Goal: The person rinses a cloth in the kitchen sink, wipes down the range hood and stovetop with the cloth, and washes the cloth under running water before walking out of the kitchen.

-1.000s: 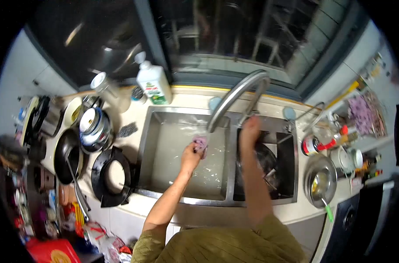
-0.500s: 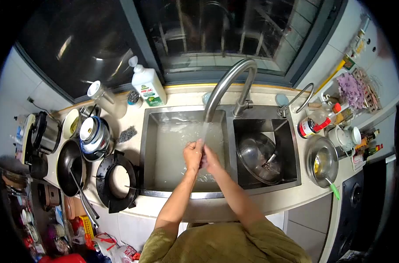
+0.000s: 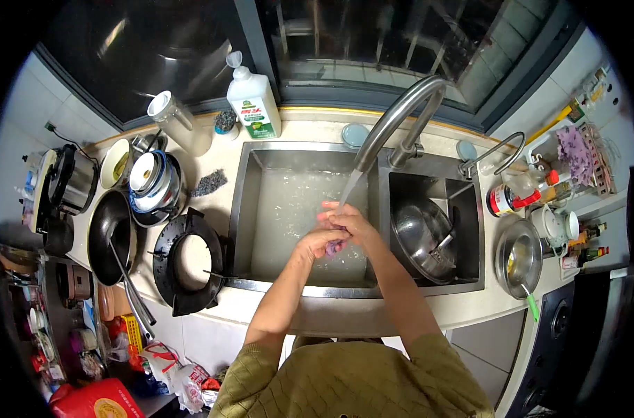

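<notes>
A purple cloth [image 3: 333, 247] is squeezed between my two hands above the left sink basin [image 3: 261, 273], which holds cloudy water. My left hand [image 3: 320, 241] is closed on the cloth from the left. From the right, my right hand [image 3: 352, 224] wraps over it, with some fingers hidden. Water runs from the curved faucet [image 3: 393, 118] onto my hands.
In the right basin lies a metal pan [image 3: 421, 233]. To the left are a black stove ring [image 3: 165, 263], a wok [image 3: 108, 240] and stacked bowls [image 3: 150, 181]. A white bottle [image 3: 253, 104] stands behind the sink. A strainer bowl [image 3: 515, 261] sits at right.
My right hand came from the faucet handle down to my left hand, and both now hold the cloth together under the running water. The camera view has shifted.
</notes>
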Demonstrator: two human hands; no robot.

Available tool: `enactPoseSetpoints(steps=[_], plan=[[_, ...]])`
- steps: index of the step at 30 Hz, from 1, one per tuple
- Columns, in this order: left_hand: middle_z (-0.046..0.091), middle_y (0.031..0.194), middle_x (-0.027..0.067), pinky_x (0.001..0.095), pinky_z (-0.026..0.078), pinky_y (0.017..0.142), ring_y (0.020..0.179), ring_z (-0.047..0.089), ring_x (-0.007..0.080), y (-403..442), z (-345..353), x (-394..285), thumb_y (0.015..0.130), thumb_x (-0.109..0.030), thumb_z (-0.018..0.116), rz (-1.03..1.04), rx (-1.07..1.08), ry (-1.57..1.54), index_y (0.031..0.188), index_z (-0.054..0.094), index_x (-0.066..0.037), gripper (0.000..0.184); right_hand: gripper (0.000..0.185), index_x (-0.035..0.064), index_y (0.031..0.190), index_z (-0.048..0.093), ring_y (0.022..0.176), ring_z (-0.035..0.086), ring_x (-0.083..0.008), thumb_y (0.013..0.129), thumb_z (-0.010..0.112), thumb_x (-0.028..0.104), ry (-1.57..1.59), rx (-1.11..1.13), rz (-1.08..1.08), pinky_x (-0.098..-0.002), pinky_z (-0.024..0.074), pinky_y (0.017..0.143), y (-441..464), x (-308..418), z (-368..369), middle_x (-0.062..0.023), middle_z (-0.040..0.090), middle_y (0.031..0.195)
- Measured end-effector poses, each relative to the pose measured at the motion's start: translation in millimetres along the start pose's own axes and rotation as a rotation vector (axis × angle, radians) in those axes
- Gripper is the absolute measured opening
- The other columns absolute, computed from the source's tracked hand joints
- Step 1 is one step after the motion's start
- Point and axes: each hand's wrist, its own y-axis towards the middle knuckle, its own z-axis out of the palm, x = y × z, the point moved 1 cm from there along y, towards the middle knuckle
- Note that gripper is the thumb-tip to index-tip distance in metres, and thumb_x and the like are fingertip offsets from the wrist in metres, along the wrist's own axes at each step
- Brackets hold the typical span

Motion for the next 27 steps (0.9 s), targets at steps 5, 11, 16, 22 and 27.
enactPoseSetpoints(steps=[5,11,16,22,27], plan=[[0.051,0.057,0.0024,0.0201,0.032,0.037,0.046,0.047,0.008,0,5,15,0.066,-0.002,0.063,-0.029,-0.24,0.312,0.071,0.053,-0.008,0.014,0.031,-0.0007,0.113,0.051,0.057,0.047,-0.0095,0.083,0.044,0.002,-0.168,-0.17,-0.005,-0.0217,0.0394,0.049,12,-29,-3,-0.0032,0.053,0.071],[0.059,0.065,0.0112,0.0346,0.045,0.058,0.064,0.06,0.0233,25,-11,65,0.066,-0.016,0.062,0.205,-0.451,0.6,0.084,0.057,-0.003,0.022,0.023,0.0026,0.1,0.058,0.052,0.042,-0.0077,0.083,0.042,0.003,-0.189,-0.38,-0.06,-0.0216,0.036,0.047,19,-60,-12,-0.0005,0.048,0.063],[0.062,0.077,0.0188,0.0401,0.045,0.063,0.073,0.061,0.0336,-11,21,45,0.068,-0.021,0.062,0.143,-0.563,0.929,0.089,0.055,-0.002,0.028,0.016,0.0018,0.091,0.057,0.064,0.054,-0.0185,0.083,0.046,0.01,-0.903,-0.692,-0.381,-0.0303,0.0435,0.06,19,-83,-14,-0.0061,0.053,0.062],[0.059,0.069,0.0093,0.0278,0.043,0.046,0.058,0.057,0.0186,0,18,32,0.07,-0.01,0.063,0.135,-0.263,0.554,0.091,0.052,-0.006,0.025,0.023,0.0026,0.095,0.057,0.079,0.057,-0.0213,0.075,0.058,0.014,-0.802,-0.422,-0.296,-0.0315,0.0441,0.074,-24,-22,-21,-0.0099,0.06,0.085],[0.054,0.072,0.0024,0.0181,0.038,0.04,0.054,0.051,0.0082,-1,68,-14,0.072,0.0,0.059,0.167,-0.12,-0.014,0.089,0.05,-0.008,0.02,0.035,0.0028,0.097,0.059,0.079,0.057,-0.019,0.068,0.066,0.022,-1.004,-0.139,-0.176,-0.0305,0.0445,0.073,-83,68,-42,-0.0106,0.06,0.085]])
